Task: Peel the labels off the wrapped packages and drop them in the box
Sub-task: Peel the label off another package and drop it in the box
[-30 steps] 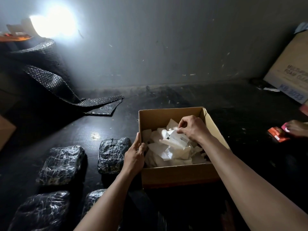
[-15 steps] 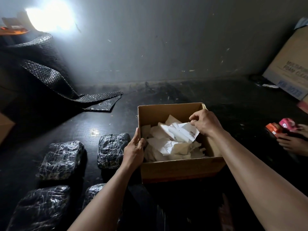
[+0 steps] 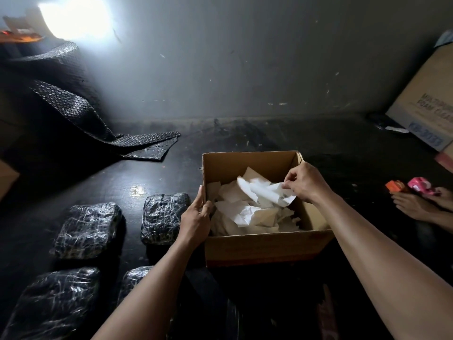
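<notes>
- Right hand (image 3: 306, 184) at centre right of the frame, over the open cardboard box (image 3: 267, 249), thumb and fingers pinched shut on the edge of a white label (image 3: 274, 195) (some dark print near the pinched corner, too small to read).
- Held label partly inside the box, its free end lying on the heap of peeled labels (image 3: 247, 214) that covers the box floor.
- Left hand (image 3: 196, 218) at the box's left wall, fingers curled over the rim, thumb on the outside, gripping the cardboard.
- Four wrapped packages in the lower left of the frame, black and shiny under clear film: one just beside the box and touching the left wrist area (image 3: 164, 218), one farther left (image 3: 88, 229), one at the bottom left corner (image 3: 51, 303), one partly hidden behind the left forearm (image 3: 133, 280).
- Dark bubble wrap (image 3: 81, 114) draped at upper left, its tail flat on the black floor (image 3: 343, 148).
- Bright glare on the grey wall (image 3: 245, 57) at top left.
- Larger printed carton (image 3: 426, 111) at the right edge.
- Another person's hand (image 3: 414, 204) at the right edge, beside an orange item (image 3: 394, 186) and a pink item (image 3: 420, 187) (grip not clear).
</notes>
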